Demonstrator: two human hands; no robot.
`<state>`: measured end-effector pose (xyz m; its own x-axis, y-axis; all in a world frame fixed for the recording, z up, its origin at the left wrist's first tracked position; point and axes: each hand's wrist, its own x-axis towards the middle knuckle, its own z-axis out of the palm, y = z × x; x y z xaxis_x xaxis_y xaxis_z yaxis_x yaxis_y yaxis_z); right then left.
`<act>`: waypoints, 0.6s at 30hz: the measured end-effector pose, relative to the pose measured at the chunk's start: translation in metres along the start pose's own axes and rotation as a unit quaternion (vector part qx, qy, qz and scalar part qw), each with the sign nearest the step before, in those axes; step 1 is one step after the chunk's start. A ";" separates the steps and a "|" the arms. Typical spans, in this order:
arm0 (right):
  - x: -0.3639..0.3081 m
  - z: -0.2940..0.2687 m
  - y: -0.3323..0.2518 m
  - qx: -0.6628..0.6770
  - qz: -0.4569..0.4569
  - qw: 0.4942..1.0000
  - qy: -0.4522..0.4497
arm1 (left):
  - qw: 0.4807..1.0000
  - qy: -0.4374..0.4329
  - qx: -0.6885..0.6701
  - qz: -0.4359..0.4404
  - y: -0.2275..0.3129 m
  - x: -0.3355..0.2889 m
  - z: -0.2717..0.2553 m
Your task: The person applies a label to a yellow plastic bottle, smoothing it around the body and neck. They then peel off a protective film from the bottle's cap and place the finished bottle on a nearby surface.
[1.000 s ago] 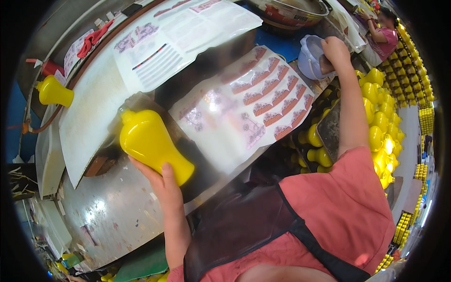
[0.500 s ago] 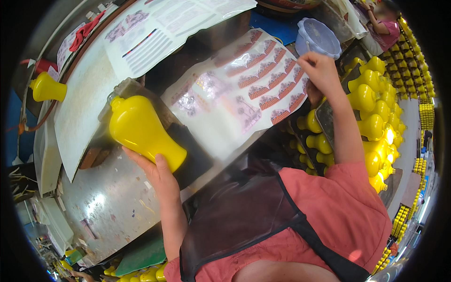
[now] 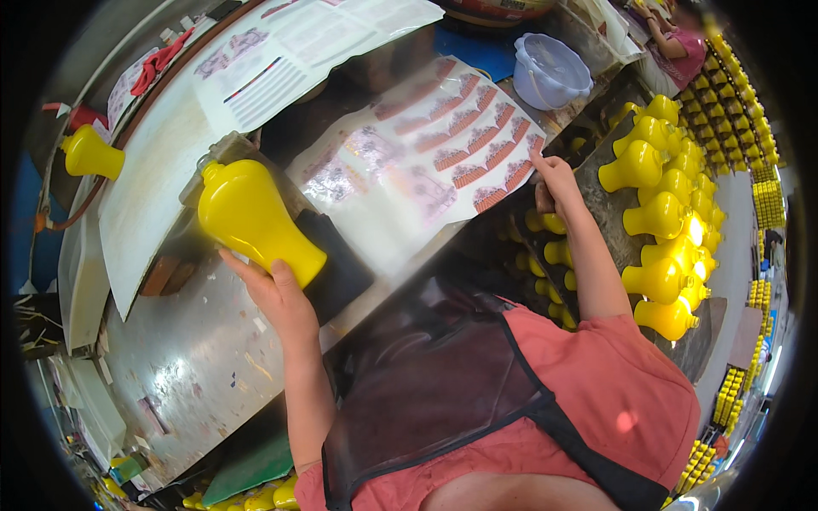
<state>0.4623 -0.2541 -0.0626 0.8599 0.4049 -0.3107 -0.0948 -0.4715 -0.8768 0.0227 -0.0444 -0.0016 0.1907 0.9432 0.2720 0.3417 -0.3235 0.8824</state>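
A glossy yellow vase-shaped bottle (image 3: 251,217) lies tilted, its narrow neck toward the far left against a grey block (image 3: 234,153). My left hand (image 3: 285,298) is closed around its lower end, thumb on the near side; the fingertips underneath are hidden. Right of it, a wet-looking sheet of printed decals (image 3: 409,183) is spread out, with rows of reddish-brown curved prints and purplish pictures. At its right edge, my right hand (image 3: 558,183) has its fingers pinched together on the sheet's border. A dark cloth (image 3: 336,268) lies between bottle and sheet.
A pale lilac bucket (image 3: 552,75) stands beyond the sheet. Several yellow bottles (image 3: 652,217) crowd a rack at my right. Another printed sheet (image 3: 315,51) covers the far board. One yellow bottle (image 3: 92,153) sits far left. A person (image 3: 677,51) is at the far right.
My right hand has moved down and left along the sheet's right edge, away from the bucket. The left hand stays on the bottle. The whole view has shifted slightly.
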 end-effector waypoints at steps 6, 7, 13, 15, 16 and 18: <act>0.014 -0.009 0.008 0.148 0.046 0.983 -0.094 | 1.000 -0.016 0.014 0.014 -0.006 -0.011 -0.006; 0.011 -0.012 0.008 0.146 0.049 0.983 -0.096 | 1.000 -0.020 0.006 0.016 -0.008 -0.011 -0.006; -0.034 -0.015 -0.024 -0.054 -0.131 0.989 0.050 | 0.999 -0.022 -0.006 0.028 -0.015 -0.015 -0.006; -0.059 -0.005 -0.048 -0.069 -0.163 0.984 0.039 | 1.000 -0.003 0.023 0.018 -0.015 -0.023 -0.004; -0.072 0.005 -0.061 -0.061 -0.179 0.982 -0.022 | 0.999 -0.007 0.038 0.014 -0.015 -0.025 -0.005; -0.101 0.030 -0.088 -0.066 -0.172 0.977 -0.107 | 0.998 -0.024 0.059 0.027 -0.016 -0.028 -0.006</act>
<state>0.3686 -0.2300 0.0352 0.7041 0.7046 -0.0880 0.2593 -0.3706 -0.8919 0.0062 -0.0653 -0.0207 0.2552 0.9205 0.2958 0.4354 -0.3826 0.8149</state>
